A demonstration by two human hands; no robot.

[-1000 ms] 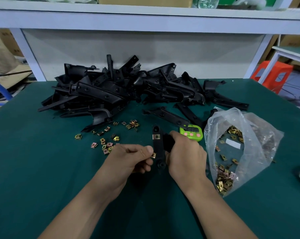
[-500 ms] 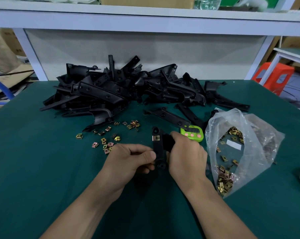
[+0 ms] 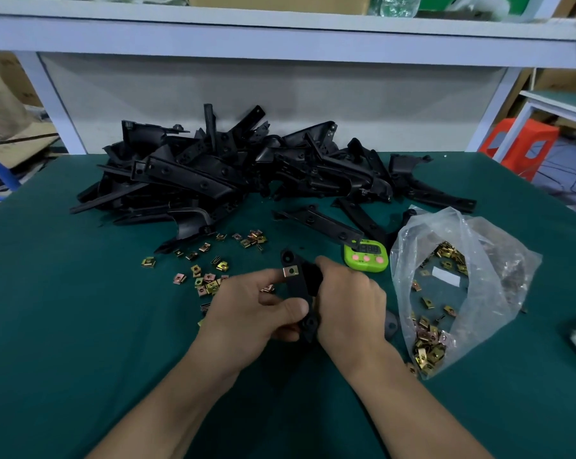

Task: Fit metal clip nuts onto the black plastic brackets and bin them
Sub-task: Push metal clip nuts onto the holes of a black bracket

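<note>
Head view only. Holding one bracket point(image 3: 300, 294) just above the table point(image 3: 81, 359), about midway between near and far edge, long axis pointing away from the body, top end leaning slightly left.

Gripping it from both sides:
- left hand point(image 3: 247, 314): pinching from the left, thumb pressed on the lower end just above the bottom hole, forefinger tip touching the left edge of the nut point(image 3: 290, 271)
- right hand point(image 3: 348, 301): curled round the right side, fingertips hidden behind the black plastic

Reading the nut as seated on the bracket's upper part, just below the top hole. Above the thumb, level with the right knuckles, face fully exposed.

Also on the table:
- spare brackets point(image 3: 213, 180) piled along the far edge, a few strays lying nearer on the right
- loose nuts point(image 3: 207, 279) scattered between pile and left hand, some hidden under it
- bag point(image 3: 498, 276) of nuts toward the right edge, mouth open, near the right hand
- green timer point(image 3: 366, 258) just beyond the right hand, beside the bag; cannot tell if touching
</note>
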